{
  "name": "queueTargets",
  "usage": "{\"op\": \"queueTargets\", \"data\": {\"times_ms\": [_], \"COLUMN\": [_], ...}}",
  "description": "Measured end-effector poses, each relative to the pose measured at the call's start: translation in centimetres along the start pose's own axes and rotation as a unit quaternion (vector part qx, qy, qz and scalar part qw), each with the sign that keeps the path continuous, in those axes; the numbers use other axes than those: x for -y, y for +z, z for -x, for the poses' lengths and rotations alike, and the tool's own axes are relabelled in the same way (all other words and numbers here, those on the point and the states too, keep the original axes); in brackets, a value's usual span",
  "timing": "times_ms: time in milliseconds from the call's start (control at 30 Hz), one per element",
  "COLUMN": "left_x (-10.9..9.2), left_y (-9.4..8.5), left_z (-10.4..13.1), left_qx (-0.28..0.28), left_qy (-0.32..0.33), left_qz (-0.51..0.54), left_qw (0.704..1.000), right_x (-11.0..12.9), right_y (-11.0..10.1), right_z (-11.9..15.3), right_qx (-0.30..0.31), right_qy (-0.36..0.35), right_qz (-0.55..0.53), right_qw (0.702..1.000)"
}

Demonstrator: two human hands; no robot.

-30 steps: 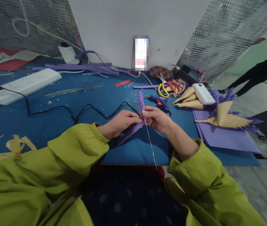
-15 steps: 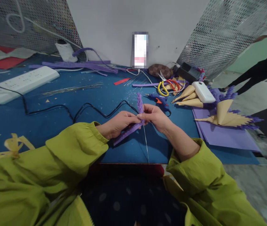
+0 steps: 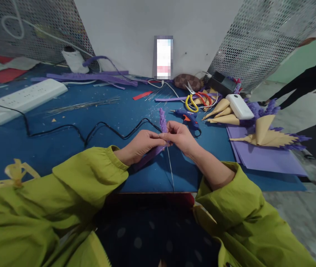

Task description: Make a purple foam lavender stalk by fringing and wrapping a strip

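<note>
Both hands meet above the front middle of the blue table. My left hand (image 3: 143, 145) pinches a purple strip (image 3: 149, 157) that slants down to the left beneath its fingers. Between thumb and fingers, my right hand (image 3: 180, 138) holds the base of a purple flower spike (image 3: 162, 119), which points up and away. A thin wire stem (image 3: 170, 167) hangs from the spike toward the table's front edge. The fingertips hide where strip and wire join. Just beyond my right hand lies a blue glue gun (image 3: 188, 116).
Scissors (image 3: 191, 100), a white box-shaped device (image 3: 240, 106) and paper-wrapped purple flowers (image 3: 266, 137) lie at right on purple sheets (image 3: 271, 161). A power strip (image 3: 25, 100) and black cable are at left. A phone (image 3: 163, 57) stands at the back; a person stands far right.
The view has shifted slightly. The purple strip has drawn in closer beneath my left hand, and less of it shows. Both hands keep their hold.
</note>
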State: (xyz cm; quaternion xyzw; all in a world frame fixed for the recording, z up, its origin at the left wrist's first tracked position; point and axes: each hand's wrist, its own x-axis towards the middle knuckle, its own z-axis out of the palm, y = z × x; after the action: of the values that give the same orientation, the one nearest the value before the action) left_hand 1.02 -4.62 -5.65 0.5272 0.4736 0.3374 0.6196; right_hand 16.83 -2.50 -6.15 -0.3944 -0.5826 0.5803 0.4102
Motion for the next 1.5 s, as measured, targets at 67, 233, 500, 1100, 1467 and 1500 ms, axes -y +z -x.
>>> {"op": "queueTargets", "data": {"times_ms": [67,233,500,1100,1467,1500], "left_x": [0.0,-0.1,-0.4,-0.1,-0.2,-0.2], "left_y": [0.2,0.4,0.1,-0.1,-0.4,-0.4], "left_z": [0.0,0.2,0.2,0.2,-0.2,-0.2], "left_qx": [-0.009,-0.015,0.004,0.010,-0.001,0.000], "left_qy": [0.005,-0.003,0.011,-0.003,-0.027,-0.028], "left_qz": [-0.008,-0.014,-0.016,-0.012,0.131,0.137], "left_qw": [1.000,1.000,1.000,1.000,0.991,0.990], "right_x": [-0.1,-0.3,-0.2,-0.2,0.6,0.6], "right_y": [0.1,0.0,-0.1,-0.1,-1.3,-1.2], "right_z": [0.0,-0.1,0.0,-0.1,0.0,0.0], "right_qx": [0.000,-0.005,-0.012,-0.035,0.047,0.049], "right_qy": [-0.002,-0.005,0.007,0.001,0.096,0.091], "right_qz": [0.001,0.015,0.017,0.005,-0.196,-0.204], "right_qw": [1.000,1.000,1.000,0.999,0.975,0.973]}}
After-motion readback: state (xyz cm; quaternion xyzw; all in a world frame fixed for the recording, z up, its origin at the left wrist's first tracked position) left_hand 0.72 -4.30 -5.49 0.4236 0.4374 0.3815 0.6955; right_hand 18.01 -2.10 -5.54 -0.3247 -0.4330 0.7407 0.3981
